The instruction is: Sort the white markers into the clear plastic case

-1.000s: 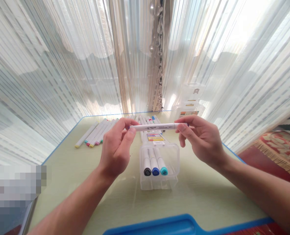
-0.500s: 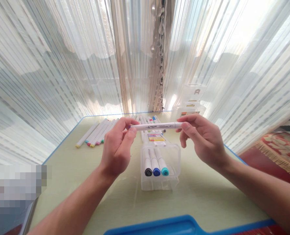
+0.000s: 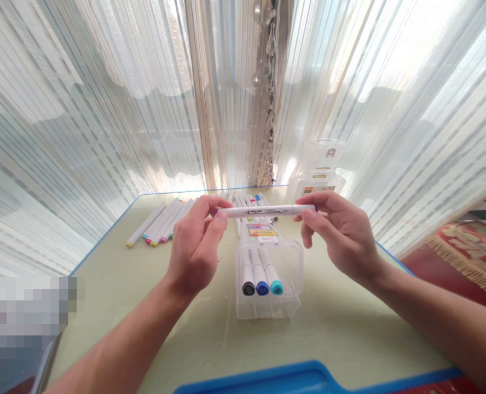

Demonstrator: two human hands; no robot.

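A white marker [image 3: 263, 211] with dark printing lies level between my two hands, above the table. The thumb and fingers of my left hand [image 3: 197, 241] pinch its left end. At its other end, where a dark purple-blue cap tip shows, my right hand [image 3: 341, 232] grips it between thumb and forefinger. Below it stands a clear plastic case [image 3: 289, 268]. Inside, side by side, lie a black-capped marker [image 3: 248, 273], a blue-capped marker [image 3: 262, 276] and a turquoise-capped marker [image 3: 275, 276].
Several loose white markers [image 3: 144, 225] lie at the back left of the green table [image 3: 115, 306]. More markers [image 3: 259, 200] sit behind my hands. A clear container [image 3: 323, 178] stands at the back right, before the curtains [image 3: 235, 98]. A blue tray edge [image 3: 259, 380] is nearest me.
My right thumb and fingers have shifted slightly on the marker, so its dark right tip now shows. The case and the other markers have not moved.
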